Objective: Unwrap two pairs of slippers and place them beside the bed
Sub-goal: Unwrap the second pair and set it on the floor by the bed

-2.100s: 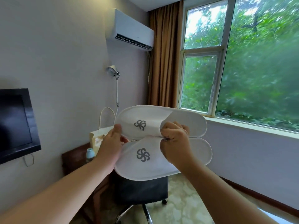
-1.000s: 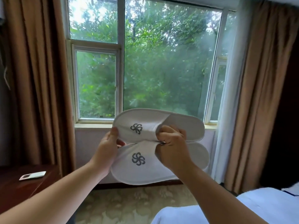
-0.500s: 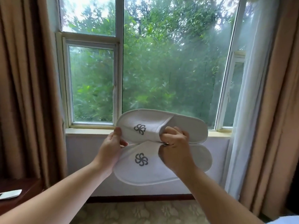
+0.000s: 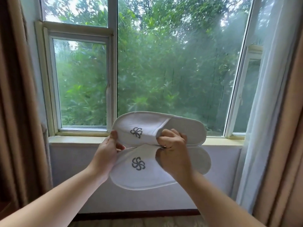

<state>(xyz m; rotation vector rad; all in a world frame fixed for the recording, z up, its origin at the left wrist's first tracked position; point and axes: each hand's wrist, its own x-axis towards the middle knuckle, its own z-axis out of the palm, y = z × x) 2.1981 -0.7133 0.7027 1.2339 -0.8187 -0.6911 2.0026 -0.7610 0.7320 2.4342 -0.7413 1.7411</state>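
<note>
Before the window sill (image 4: pixel 73 139), left hand (image 4: pixel 106 154) pinches toe ends of the white slipper pair (image 4: pixel 188 128) held mid-air, toes left, while right hand (image 4: pixel 173 154) grips both upper edges at the middle.

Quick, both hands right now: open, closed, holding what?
Left hand: grips the toe ends of the white slippers.
Right hand: curled, pinching the same slippers at their middle.
</note>
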